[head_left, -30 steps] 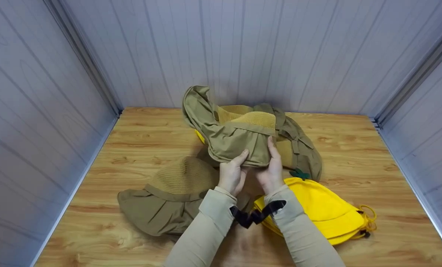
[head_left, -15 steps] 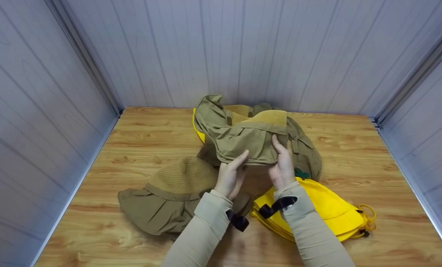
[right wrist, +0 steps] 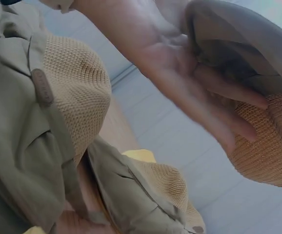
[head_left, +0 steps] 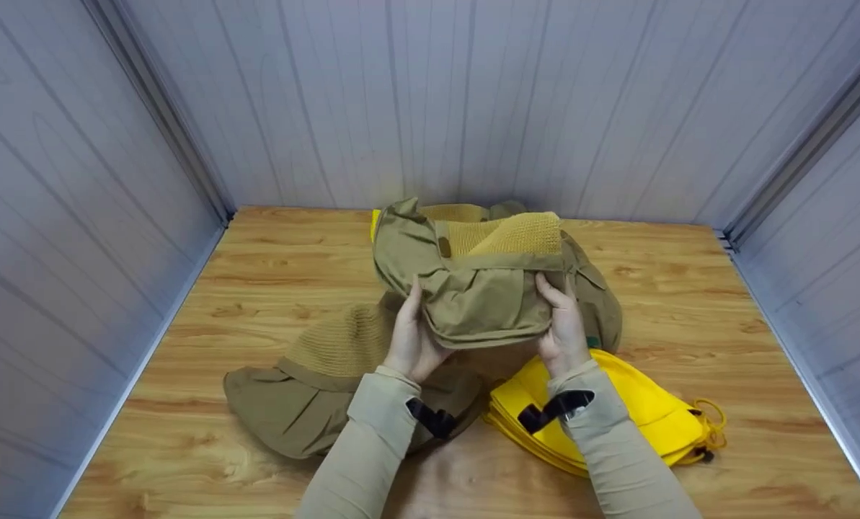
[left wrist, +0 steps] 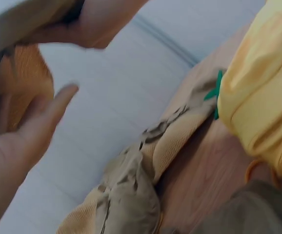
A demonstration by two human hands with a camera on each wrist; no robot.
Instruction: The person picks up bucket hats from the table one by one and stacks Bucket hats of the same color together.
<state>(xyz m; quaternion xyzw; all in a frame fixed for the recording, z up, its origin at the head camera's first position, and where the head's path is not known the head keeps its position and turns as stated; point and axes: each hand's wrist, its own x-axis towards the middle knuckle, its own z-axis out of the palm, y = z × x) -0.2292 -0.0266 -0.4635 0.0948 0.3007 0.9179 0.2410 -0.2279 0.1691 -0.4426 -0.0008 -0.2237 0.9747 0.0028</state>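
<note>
held hat (head_left: 491,306): khaki cloth brim, woven straw-coloured crown; lifted above middle of table, between both hands, brim side toward the person.
left hand (head_left: 411,342): thumb up along left side of brim, rest of hand under it; partly closed, has hold of held hat. Most fingers hidden in head view; grip force cannot tell.
right hand (head_left: 563,328): thumb on outer face of brim, fingers reaching underneath, fairly straight in right wrist view; holds same hat at its right side.
front-left hat (head_left: 339,342): khaki, on table, woven crown up, brim spread; partly covered by left sleeve (head_left: 361,447).
rear khaki hat (head_left: 599,310): on table behind held hat, mostly covered by it.
yellow hats (head_left: 646,407): layered, on table at right, partly under right sleeve (head_left: 628,450); green leaf trim (left wrist: 214,92) on top, looped cord (head_left: 714,425) at right end.
yellow edge (head_left: 374,223): pokes out behind held hat, back left; rest hidden.
surface: wood-grain table (head_left: 206,317).
around: pale panel walls (head_left: 437,94).
wrists: black bands (head_left: 433,418) on both.
</note>
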